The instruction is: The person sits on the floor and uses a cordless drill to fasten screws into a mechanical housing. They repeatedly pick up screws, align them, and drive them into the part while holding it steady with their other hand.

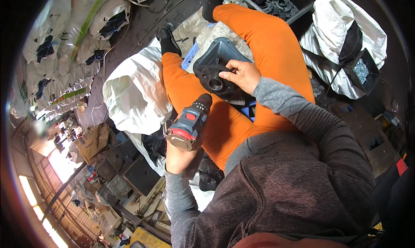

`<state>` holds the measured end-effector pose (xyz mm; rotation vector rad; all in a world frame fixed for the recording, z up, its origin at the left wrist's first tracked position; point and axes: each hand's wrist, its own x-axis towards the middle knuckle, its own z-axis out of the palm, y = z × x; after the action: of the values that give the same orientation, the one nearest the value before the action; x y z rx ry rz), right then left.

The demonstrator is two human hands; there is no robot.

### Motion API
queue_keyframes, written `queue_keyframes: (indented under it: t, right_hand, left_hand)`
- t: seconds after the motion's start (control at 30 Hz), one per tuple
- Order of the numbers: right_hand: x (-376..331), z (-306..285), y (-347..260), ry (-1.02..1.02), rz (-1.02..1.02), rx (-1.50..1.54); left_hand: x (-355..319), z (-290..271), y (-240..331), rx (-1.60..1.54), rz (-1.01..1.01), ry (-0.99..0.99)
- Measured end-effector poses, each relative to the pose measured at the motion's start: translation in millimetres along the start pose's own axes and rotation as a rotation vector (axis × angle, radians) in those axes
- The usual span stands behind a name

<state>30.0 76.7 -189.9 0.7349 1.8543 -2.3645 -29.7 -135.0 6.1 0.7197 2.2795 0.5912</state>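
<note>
A cordless drill driver (190,122), grey and black with red trim, is gripped in my left hand (179,158); my palm and fingers are mostly hidden behind it. Its chuck points up at a black round flanged part (207,75) with a central hole, and the bit's tip is at or very near that part's lower rim. Thumb and fingers of my right hand (242,76) pinch the flanged part's right edge. Beneath and beyond it, between my orange-clad legs, is a dark grey flared housing (225,47); I cannot tell whether the two are joined.
White sacks stand left (134,92) and right (330,14) of my legs. An open black container (366,73) with small silvery screws hangs by the right sack. Farther off are a crate (300,13) of black round parts and piled white bags (47,14). Cables (142,38) cross the floor.
</note>
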Motion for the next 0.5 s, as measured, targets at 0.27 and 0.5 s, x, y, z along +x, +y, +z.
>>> queue_keyframes:
  t: [0.27, 0.5]
  right_hand:
    - [-3, -5, 0, 0.033, -0.001, -0.092]
    - [-5, -7, -8, 0.030, 0.026, -0.179]
  left_hand:
    - [14, 9, 0, -0.002, 0.100, 0.041]
    - [14, 11, -4, 0.039, 0.082, 0.038]
